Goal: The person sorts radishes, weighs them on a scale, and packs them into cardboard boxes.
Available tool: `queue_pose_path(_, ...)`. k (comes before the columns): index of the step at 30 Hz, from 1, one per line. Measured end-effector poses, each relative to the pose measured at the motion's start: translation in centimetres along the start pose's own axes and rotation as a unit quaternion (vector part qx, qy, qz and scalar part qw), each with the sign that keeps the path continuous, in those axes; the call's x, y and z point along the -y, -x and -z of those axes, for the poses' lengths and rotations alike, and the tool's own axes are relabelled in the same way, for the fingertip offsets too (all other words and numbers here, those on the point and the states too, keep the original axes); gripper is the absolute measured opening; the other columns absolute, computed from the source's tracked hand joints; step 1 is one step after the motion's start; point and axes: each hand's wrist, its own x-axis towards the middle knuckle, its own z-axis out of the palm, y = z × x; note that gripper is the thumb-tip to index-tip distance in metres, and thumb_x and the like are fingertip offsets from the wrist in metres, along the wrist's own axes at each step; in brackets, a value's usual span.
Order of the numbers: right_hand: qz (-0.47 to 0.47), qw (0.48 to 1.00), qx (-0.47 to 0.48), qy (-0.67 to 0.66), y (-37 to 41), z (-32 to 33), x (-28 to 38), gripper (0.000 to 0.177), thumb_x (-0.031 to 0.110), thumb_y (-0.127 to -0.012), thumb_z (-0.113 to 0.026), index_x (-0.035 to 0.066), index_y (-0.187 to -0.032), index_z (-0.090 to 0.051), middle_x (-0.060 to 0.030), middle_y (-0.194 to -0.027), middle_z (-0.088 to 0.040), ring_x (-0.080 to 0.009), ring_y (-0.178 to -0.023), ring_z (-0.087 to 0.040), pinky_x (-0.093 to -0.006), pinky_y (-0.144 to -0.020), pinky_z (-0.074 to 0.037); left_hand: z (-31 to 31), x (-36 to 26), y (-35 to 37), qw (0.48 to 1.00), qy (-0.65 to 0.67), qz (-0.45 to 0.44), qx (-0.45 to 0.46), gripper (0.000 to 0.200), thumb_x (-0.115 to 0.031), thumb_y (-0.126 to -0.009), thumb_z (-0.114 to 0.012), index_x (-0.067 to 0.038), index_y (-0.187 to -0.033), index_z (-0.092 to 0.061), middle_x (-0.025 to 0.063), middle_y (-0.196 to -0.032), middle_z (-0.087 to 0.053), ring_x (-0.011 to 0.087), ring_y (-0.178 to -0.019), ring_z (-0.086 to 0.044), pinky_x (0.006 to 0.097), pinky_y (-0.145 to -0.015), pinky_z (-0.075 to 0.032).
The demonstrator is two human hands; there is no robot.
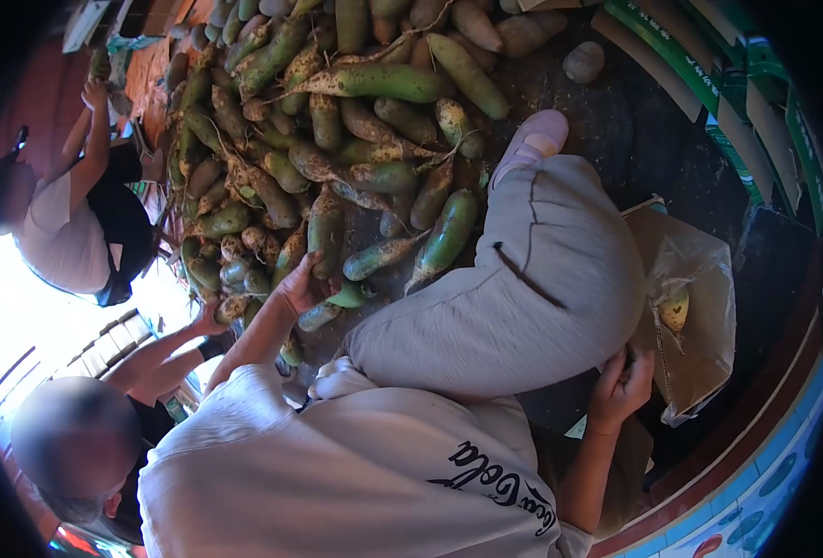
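Note:
My left hand [304, 285] reaches into the edge of a heap of green radishes. Its fingers close around the lower end of a thick, soil-marked radish [326, 231]. Close by that hand lie a green radish tip [350, 295] and a longer radish [382, 258]. On the other side, my right hand [621, 386] is beside my bent leg [523, 288]. Its fingers are curled in, and I see nothing between them. To its right stands a cardboard box [653, 232] with a clear plastic liner [709, 307]; one pale yellowish radish [675, 312] lies inside.
The radish heap [272, 177] spreads across the floor at the upper left. A co-worker's hand [209, 318] touches its near edge; another person [67, 214] raises both hands farther back. Green-and-brown cartons [700, 84] line the upper right. A lone round root [584, 62] lies on dark floor.

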Motion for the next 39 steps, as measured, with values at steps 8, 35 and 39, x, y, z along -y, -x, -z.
queue_pose_path(8, -0.004, 0.994, -0.062, -0.093, -1.6, 1.3, 1.7, 0.010, 0.000, -0.081, -0.054, -0.001, -0.091, -0.058, -0.0112, -0.077, -0.055, -0.0234, -0.067, -0.056, -0.0305, -0.061, -0.044, -3.5, -2.8, -2.3, 0.969, -0.199, -0.120, -0.089, 0.042, -0.033, -0.079, -0.067, -0.010, -0.109, -0.050, 0.0077, -0.099, -0.057, 0.0203, -0.086, -0.056, 0.0325, -0.068, -0.044)
queue_pose_path(35, 0.014, 0.992, -0.040, -0.117, -1.3, -0.9, 2.4, 0.005, -0.002, -0.081, -0.055, -0.002, -0.086, -0.057, -0.0108, -0.072, -0.054, -0.0192, -0.065, -0.054, -0.0270, -0.060, -0.043, -10.4, -9.8, -5.4, 0.794, -0.312, -0.461, -0.243, 0.047, -0.016, -0.071, -0.067, -0.002, -0.113, -0.051, 0.0138, -0.099, -0.061, 0.0285, -0.080, -0.064, 0.0314, -0.061, -0.054)
queue_pose_path(39, -0.128, 0.954, -0.058, -0.266, -1.9, -2.3, 2.3, 0.006, 0.000, -0.084, -0.053, -0.001, -0.088, -0.057, -0.0061, -0.076, -0.056, -0.0133, -0.068, -0.053, -0.0255, -0.062, -0.044, -13.1, -9.9, -1.4, 0.911, -0.136, -0.387, -0.042, 0.048, -0.013, -0.076, -0.061, -0.003, -0.120, -0.044, 0.0155, -0.103, -0.059, 0.0328, -0.079, -0.064, 0.0264, -0.053, -0.052)
